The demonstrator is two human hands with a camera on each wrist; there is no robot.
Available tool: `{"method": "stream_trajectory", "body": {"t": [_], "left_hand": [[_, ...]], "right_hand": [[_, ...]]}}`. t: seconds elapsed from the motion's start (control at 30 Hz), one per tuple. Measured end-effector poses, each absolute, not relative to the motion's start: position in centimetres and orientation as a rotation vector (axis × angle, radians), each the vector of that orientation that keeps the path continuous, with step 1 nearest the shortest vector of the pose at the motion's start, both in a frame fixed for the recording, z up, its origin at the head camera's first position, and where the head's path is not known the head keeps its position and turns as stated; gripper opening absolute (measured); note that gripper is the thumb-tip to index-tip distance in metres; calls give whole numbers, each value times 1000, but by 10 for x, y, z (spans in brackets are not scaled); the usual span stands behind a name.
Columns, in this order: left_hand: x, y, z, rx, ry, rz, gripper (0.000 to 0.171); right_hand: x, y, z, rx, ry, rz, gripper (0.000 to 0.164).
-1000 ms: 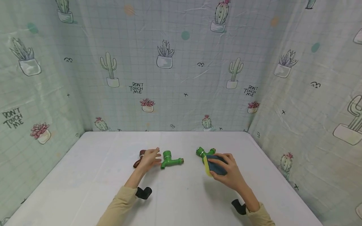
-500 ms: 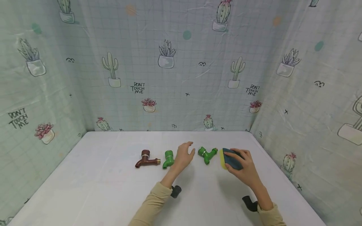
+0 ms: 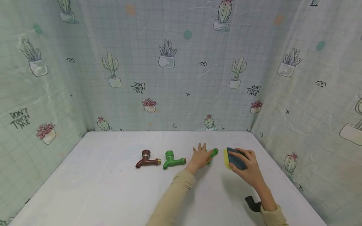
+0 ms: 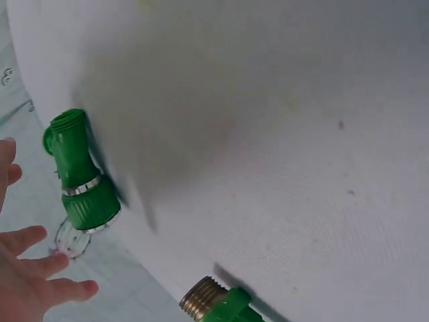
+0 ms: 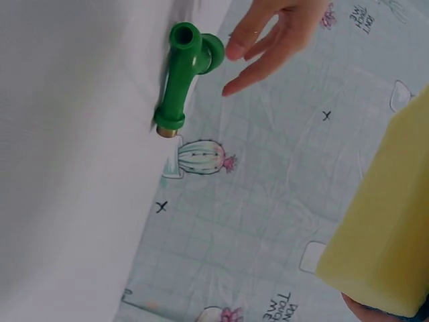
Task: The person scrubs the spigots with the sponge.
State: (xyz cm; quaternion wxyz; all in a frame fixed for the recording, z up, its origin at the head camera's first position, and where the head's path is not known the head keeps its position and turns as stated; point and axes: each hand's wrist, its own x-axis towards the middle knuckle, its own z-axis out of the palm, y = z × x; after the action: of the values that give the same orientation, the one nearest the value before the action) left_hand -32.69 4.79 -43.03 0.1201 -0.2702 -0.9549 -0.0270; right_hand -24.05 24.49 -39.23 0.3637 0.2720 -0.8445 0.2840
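Observation:
My right hand (image 3: 251, 169) grips a sponge (image 3: 237, 159), yellow on one side and dark blue-green on the other, raised at the right. In the right wrist view, the yellow face of the sponge (image 5: 382, 221) fills the lower right. Fingers spread, my left hand (image 3: 201, 157) hovers by the rightmost green faucet (image 3: 215, 152), partly hiding it in the head view. That faucet (image 4: 74, 161) shows apart from the fingers in the left wrist view. Farther left lie another green faucet (image 3: 172, 161) and a brown faucet (image 3: 147, 161), both with brass threaded ends.
The white table (image 3: 113, 194) carries the three faucets in a row toward its back. Fabric with cactus prints (image 3: 181, 78) hangs behind it and along both sides. A black curved piece (image 3: 252, 204) is at my right wrist.
My left hand has swept right from the brown faucet, past the middle green one, to the rightmost green faucet. My right hand has carried the sponge right, away from that faucet.

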Motion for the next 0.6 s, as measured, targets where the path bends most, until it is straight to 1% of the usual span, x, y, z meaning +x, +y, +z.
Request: {"method": "stream_trajectory", "body": {"t": [0.27, 0.4, 0.6], "left_hand": [[-331, 52, -436, -707, -2855, 262, 45], [-330, 52, -439, -651, -2887, 274, 50], [-328, 55, -443, -643, -2867, 178, 48]], "right_hand": [[-240, 248, -390, 701, -2163, 759, 47], [-241, 249, -390, 685, -2183, 778, 47], [-241, 251, -392, 675, -2185, 796, 47]]}}
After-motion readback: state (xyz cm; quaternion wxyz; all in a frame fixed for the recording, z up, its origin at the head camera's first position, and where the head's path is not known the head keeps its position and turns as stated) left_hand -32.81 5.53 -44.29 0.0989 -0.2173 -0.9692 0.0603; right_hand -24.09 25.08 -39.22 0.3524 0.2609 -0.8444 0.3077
